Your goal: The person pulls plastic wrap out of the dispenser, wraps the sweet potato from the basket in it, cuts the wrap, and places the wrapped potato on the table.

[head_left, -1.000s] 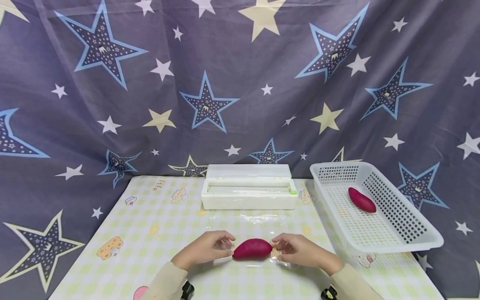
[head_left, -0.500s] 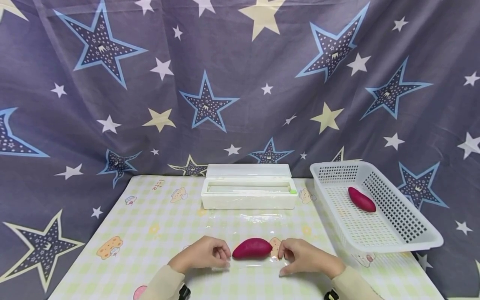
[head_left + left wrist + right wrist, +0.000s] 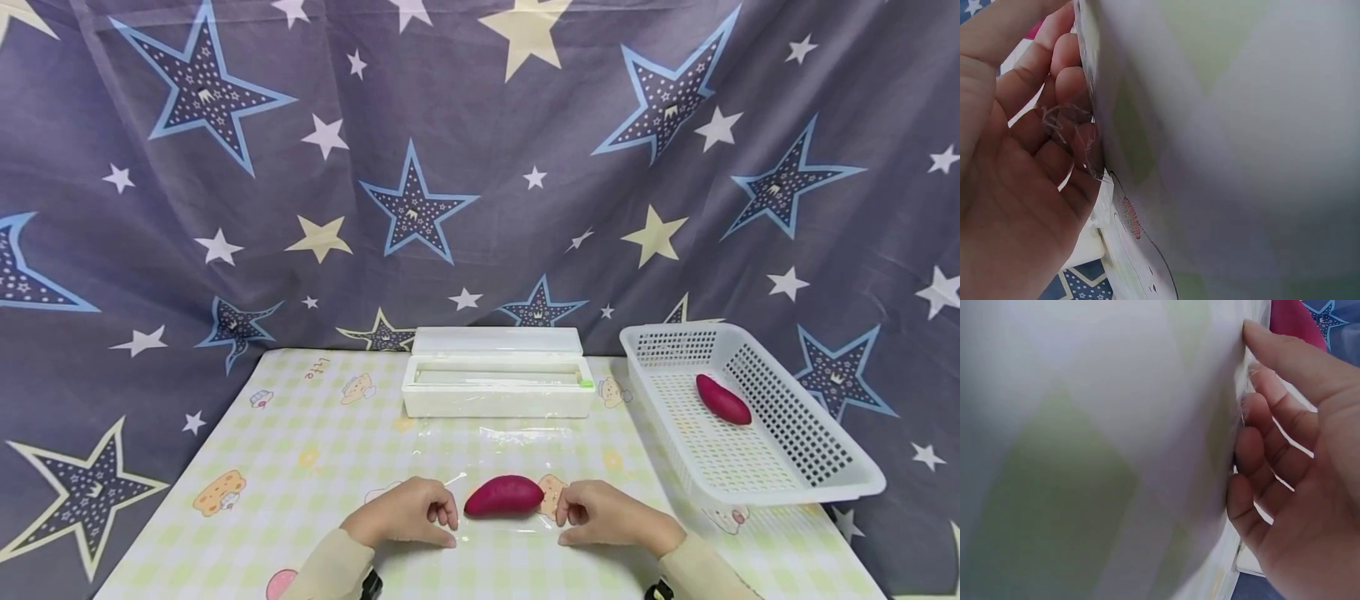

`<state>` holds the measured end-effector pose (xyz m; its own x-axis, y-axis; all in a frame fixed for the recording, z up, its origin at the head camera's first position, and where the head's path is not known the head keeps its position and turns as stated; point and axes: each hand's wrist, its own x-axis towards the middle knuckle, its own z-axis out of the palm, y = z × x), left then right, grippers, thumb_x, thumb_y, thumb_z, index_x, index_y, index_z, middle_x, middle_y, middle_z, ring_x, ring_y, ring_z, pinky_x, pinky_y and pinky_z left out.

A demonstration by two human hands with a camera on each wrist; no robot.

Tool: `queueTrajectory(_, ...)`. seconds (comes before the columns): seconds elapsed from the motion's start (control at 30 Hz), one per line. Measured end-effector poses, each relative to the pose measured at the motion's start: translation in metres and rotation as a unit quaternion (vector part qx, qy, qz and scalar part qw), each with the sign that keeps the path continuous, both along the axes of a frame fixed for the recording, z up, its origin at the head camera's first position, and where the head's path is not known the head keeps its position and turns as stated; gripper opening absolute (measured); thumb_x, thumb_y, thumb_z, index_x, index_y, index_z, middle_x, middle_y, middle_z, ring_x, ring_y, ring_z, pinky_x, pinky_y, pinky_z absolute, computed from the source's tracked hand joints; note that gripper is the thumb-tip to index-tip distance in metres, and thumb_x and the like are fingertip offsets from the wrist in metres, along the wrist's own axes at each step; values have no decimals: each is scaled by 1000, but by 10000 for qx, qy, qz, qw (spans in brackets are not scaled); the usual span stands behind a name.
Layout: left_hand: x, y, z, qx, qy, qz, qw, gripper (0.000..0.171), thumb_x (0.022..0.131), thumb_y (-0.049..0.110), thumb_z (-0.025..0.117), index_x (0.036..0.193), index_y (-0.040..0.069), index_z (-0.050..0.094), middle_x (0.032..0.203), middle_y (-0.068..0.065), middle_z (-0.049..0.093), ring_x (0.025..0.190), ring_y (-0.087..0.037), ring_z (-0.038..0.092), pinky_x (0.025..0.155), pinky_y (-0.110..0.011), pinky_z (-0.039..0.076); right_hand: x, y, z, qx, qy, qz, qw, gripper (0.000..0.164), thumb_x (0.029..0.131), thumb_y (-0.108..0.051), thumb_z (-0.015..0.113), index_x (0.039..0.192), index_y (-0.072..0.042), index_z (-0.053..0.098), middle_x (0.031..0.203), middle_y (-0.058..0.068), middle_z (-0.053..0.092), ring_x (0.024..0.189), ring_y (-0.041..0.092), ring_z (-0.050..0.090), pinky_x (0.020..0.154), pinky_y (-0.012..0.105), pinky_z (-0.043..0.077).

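Observation:
A purple-red sweet potato point(image 3: 504, 497) lies on a clear sheet of plastic wrap point(image 3: 517, 523) on the table. My left hand point(image 3: 408, 512) is just left of it, fingers bent, thumb tip low and apart from the index finger. Crumpled plastic wrap point(image 3: 1069, 119) touches those fingers in the left wrist view; whether they pinch it is unclear. To the sweet potato's right, my right hand point(image 3: 611, 517) rests with loosely bent fingers at the tabletop. Its thumb and fingers stand apart in the right wrist view, fingertips touching the surface. Neither hand touches the sweet potato.
Behind the wrap stands a white plastic-wrap dispenser box point(image 3: 498, 404) with its lid raised. At the right, a white perforated basket point(image 3: 806, 500) holds a second sweet potato point(image 3: 723, 400). A checked cloth point(image 3: 292, 467) covers the table; a starry curtain point(image 3: 480, 233) hangs behind.
Both hands have let go of the sweet potato's ends and moved outward and slightly nearer the body. The sweet potato stays in place. Some wrap near the left hand has lifted.

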<state>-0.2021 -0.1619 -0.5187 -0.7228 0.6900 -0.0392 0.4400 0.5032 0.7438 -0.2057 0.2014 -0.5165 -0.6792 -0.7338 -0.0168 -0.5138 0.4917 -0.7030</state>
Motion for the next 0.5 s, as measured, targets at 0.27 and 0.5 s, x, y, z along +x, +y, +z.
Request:
queueTrajectory(0.27,2,2,3,137,-145,41,9998,13,86,7,78,79,14,70,70,12,60,63,2,51,60,-17,48,2,-2,0,-92,103,152,9998,15,89,-13,76,82,-20,65,73,-16,55,66,-5,47,60,17,47)
queueTrajectory(0.5,1,2,3,19,-36,66,10000,25,77,21,88,86,14,66,75,-1,60,65,0,46,60,-17,42,2,-2,1,-280,362,298,9985,15,93,-12,72,84,-20,63,76,-16,56,68,-5,48,60,17,48)
